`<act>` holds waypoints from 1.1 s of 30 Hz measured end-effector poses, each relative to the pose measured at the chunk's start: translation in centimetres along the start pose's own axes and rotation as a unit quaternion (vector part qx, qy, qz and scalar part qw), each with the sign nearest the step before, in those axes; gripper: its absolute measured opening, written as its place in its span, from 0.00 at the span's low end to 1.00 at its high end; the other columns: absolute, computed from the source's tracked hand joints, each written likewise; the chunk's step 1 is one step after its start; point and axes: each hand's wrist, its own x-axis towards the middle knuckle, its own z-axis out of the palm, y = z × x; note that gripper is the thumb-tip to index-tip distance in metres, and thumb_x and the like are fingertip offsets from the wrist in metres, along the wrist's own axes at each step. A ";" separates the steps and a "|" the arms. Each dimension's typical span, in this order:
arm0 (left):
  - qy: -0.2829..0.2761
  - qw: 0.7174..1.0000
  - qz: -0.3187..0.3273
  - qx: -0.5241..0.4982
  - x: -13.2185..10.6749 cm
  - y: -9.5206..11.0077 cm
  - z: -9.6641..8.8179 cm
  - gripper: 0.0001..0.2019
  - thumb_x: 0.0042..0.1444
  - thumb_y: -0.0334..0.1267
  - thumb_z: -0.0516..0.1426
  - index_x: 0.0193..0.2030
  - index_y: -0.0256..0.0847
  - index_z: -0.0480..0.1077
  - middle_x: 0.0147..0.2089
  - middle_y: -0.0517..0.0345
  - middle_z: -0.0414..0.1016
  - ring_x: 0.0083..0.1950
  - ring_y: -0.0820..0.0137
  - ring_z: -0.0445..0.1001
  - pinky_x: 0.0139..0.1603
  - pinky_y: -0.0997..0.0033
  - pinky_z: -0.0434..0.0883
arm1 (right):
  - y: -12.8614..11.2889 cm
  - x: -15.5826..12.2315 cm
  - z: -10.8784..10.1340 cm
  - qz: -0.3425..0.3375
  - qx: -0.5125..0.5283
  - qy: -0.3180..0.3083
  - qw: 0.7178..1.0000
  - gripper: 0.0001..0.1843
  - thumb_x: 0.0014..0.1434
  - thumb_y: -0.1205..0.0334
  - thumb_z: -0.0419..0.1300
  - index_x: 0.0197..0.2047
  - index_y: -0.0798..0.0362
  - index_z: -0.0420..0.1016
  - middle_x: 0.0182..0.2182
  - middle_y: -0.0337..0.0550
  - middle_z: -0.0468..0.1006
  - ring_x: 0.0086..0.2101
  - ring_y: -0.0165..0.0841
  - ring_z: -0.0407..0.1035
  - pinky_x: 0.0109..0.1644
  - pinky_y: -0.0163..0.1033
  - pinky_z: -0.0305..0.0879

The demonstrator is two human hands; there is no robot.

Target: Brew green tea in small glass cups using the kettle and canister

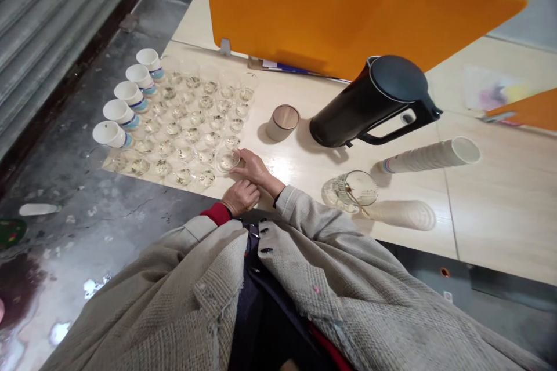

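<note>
My right hand has its fingers and thumb on the rim of a clear plastic cup at the near right corner of a block of cups. Small dark bits, like dried leaves, lie in the bottom of that cup. Curled beside the right wrist, at the table's front edge, is my left hand; its palm side is hidden, so anything inside it cannot be seen. Many similar clear cups stand in close rows to the left, with dark bits in them.
White paper cups line the left edge. Right of my hands are a wood-lidded canister, a black kettle, a ribbed glass with a spoon, a paper cup stack and a clear cup stack. An orange divider stands behind.
</note>
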 end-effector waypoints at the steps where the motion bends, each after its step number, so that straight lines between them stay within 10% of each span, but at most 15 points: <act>1: -0.007 1.000 -0.006 -0.002 0.0 0.0 0.0 0.15 0.72 0.35 0.54 0.34 0.41 0.76 0.33 0.50 0.74 0.39 0.61 0.69 0.40 0.56 0.65 | 0.0 0.1 0.0 0.001 -0.003 0.000 1.000 0.35 0.60 0.55 0.76 0.67 0.55 0.75 0.55 0.52 0.83 0.53 0.44 0.77 0.60 0.45 0.73; 14: -0.004 0.999 0.000 0.031 0.1 -0.3 -0.3 0.14 0.72 0.35 0.54 0.33 0.41 0.75 0.35 0.49 0.75 0.40 0.60 0.70 0.40 0.56 0.65 | -0.5 -0.2 -1.2 0.015 0.002 -0.016 1.000 0.39 0.58 0.59 0.78 0.69 0.57 0.73 0.56 0.53 0.83 0.54 0.44 0.77 0.60 0.44 0.73; 23: 0.024 0.999 -0.023 0.027 0.5 -1.1 -0.4 0.10 0.72 0.36 0.55 0.42 0.42 0.78 0.45 0.44 0.82 0.43 0.57 0.73 0.41 0.54 0.66 | 0.3 -10.1 -6.8 0.066 0.007 0.055 0.996 0.21 0.69 0.62 0.67 0.64 0.51 0.77 0.52 0.49 0.85 0.48 0.39 0.81 0.56 0.45 0.77; 29: 0.016 0.998 -0.042 0.031 0.8 -1.4 0.0 0.11 0.73 0.40 0.55 0.48 0.42 0.79 0.49 0.44 0.83 0.46 0.56 0.74 0.45 0.53 0.68 | -1.8 -19.8 -13.9 0.063 -0.036 0.254 0.965 0.16 0.75 0.53 0.61 0.61 0.47 0.78 0.47 0.47 0.87 0.42 0.39 0.82 0.49 0.47 0.80; 33: 0.028 0.998 -0.059 0.014 0.9 -1.8 0.4 0.10 0.72 0.40 0.56 0.48 0.42 0.79 0.50 0.44 0.83 0.44 0.55 0.73 0.46 0.52 0.67 | -2.0 -25.7 -19.9 0.126 -0.162 0.438 0.875 0.13 0.74 0.52 0.61 0.56 0.47 0.80 0.43 0.46 0.86 0.40 0.38 0.81 0.46 0.46 0.79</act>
